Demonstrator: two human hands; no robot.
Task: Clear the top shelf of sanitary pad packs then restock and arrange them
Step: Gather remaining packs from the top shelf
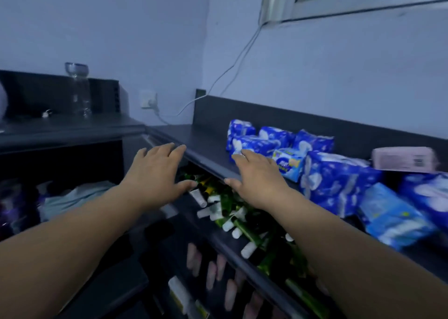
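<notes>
Your left hand (157, 173), right hand (257, 180) both empty, fingers spread, stretched over dark grey top shelf (206, 146) edge. Soft blue plastic pad packs (334, 183) heaped loosely, likely awaiting clearing.

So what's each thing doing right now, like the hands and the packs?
left hand: open, holding nothing.
right hand: open, fingertips by the blue packs.
blue packs: lying jumbled on the top shelf.
pink pack: resting atop blue packs.
tubes: heaped on the shelf below.
clear bottle: upright.
</notes>
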